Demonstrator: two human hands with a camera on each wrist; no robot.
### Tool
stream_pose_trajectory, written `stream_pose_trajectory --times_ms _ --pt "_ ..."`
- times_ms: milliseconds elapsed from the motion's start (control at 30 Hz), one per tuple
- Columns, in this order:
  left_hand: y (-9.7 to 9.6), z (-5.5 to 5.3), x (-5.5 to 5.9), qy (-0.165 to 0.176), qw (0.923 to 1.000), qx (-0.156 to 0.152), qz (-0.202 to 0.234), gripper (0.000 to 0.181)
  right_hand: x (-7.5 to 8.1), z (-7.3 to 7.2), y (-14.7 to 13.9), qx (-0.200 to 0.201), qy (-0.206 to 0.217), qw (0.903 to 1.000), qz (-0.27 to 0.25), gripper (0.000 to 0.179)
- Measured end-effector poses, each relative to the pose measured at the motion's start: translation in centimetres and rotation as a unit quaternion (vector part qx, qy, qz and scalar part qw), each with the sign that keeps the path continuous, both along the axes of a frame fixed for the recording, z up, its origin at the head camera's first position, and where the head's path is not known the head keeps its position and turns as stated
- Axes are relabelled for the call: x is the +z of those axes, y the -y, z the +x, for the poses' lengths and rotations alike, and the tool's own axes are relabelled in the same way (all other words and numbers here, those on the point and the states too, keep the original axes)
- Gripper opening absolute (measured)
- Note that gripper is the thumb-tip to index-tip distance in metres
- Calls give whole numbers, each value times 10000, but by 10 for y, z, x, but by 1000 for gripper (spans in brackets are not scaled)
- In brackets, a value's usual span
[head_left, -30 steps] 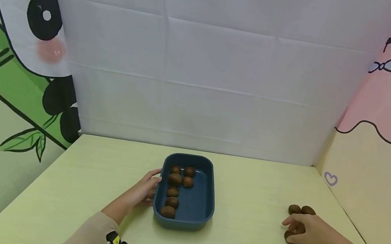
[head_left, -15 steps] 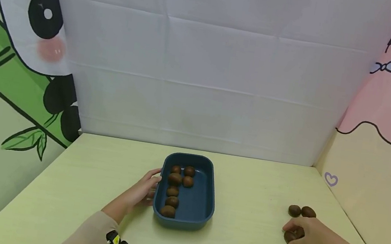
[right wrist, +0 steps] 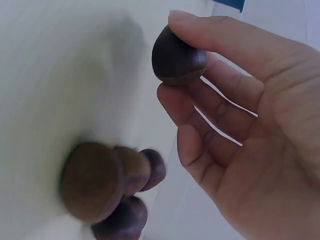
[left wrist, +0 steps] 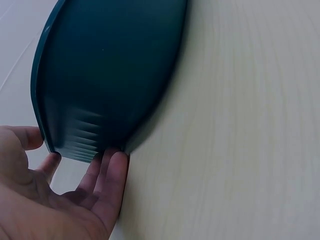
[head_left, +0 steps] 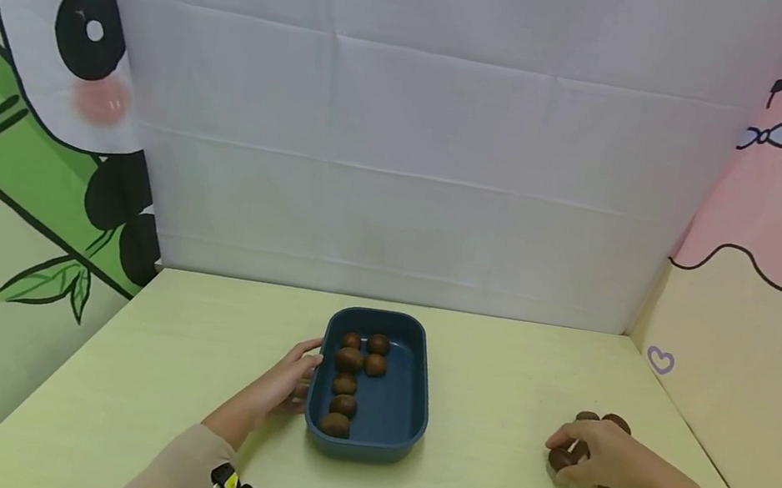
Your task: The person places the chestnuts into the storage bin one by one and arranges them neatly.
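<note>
Chestnut point(right wrist: 177, 59) pinched in right fingers point(right wrist: 225, 35) near other chestnuts point(right wrist: 92, 182); left fingers point(left wrist: 114, 175) rest extended against the blue tray point(head_left: 391, 404)

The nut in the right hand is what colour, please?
The nut is dark brown, clearest in the right wrist view.

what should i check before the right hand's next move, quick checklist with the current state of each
1. Held chestnut pinched by the right hand: ok, thumb and fingers both touch it.
2. Firmness of that grip: cannot tell from still pictures.
3. Held chestnut apart from the loose chestnuts: ok, a gap shows in the right wrist view.
4. Left hand on the blue container: ok, it touches the left side.
5. Room inside the container: ok, bare floor shows right of the chestnuts already in it.
6. Held chestnut over the container: not ok, it is well off to the right.
</note>
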State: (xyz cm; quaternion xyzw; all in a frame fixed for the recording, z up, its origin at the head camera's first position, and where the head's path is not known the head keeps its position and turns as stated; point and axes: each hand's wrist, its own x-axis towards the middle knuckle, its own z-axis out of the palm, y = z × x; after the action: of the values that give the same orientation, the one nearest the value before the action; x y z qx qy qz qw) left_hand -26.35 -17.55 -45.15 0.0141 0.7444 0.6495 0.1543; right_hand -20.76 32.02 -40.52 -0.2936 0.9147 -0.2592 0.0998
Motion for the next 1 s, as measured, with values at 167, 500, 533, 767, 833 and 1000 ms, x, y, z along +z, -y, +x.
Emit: stream_pose_trajectory --times_ms 167,500,533,767,833,1000 --pt "1 1 -1 0 10000 14 -7 56 11 -11 24 148 -175 9997 -31 32" --pt "1 1 1 6 10000 -33 64 55 33 -36 83 408 -358 9985 -64 31" --pt "1 1 1 14 10000 -40 52 55 35 -38 89 456 -383 9982 -91 31" --pt "1 2 3 36 10000 -56 61 55 40 -55 136 807 -650 9937 -436 35" --pt "1 2 3 36 10000 -58 59 56 39 -59 149 909 -667 9923 -514 35" --pt "1 2 3 50 10000 -58 60 56 31 -69 179 1141 -665 9897 -557 36"
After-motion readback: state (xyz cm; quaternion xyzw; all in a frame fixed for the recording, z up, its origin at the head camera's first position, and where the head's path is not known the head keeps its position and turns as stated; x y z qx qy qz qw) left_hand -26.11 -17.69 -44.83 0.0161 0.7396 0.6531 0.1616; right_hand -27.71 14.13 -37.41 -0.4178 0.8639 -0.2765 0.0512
